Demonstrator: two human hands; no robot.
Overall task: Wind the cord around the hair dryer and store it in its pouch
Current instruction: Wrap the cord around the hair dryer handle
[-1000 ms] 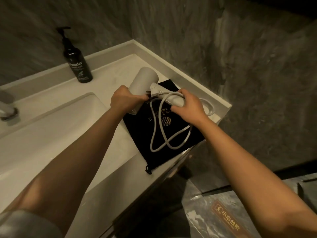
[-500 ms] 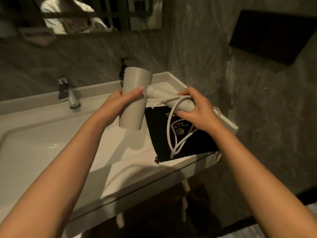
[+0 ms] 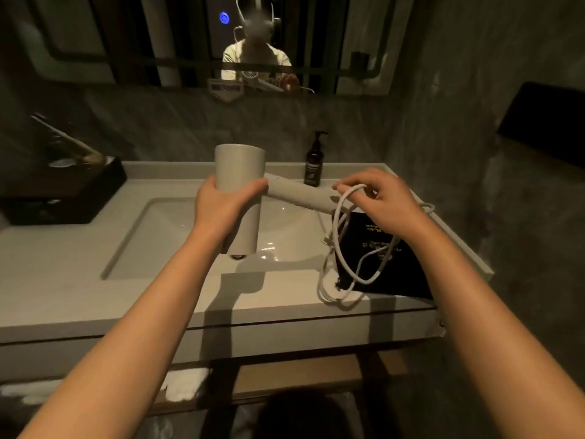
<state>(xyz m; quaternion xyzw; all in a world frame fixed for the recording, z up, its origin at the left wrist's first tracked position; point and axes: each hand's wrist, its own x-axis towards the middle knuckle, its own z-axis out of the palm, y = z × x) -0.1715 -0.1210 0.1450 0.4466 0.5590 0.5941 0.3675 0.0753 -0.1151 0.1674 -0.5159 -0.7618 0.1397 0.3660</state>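
A pale grey hair dryer (image 3: 240, 172) is held above the sink, barrel upright, handle pointing right. My left hand (image 3: 221, 205) grips the barrel from the left. My right hand (image 3: 378, 198) is at the end of the handle, fingers closed on a loop of the white cord (image 3: 340, 236). The rest of the cord hangs down in loose loops onto the counter and over the black pouch (image 3: 383, 264), which lies flat at the right end of the counter.
A white sink basin (image 3: 177, 236) is set in the counter (image 3: 79, 296) under the dryer. A dark pump bottle (image 3: 314, 163) stands at the back. A black tray (image 3: 63, 191) with toiletries sits far left. A mirror (image 3: 158, 42) hangs above; a grey wall (image 3: 474, 153) closes the right side.
The view has swung up and left, centring on the sink. Both hands lifted the dryer off the pouch; my right hand slid from the handle's middle to its end, holding a cord loop.
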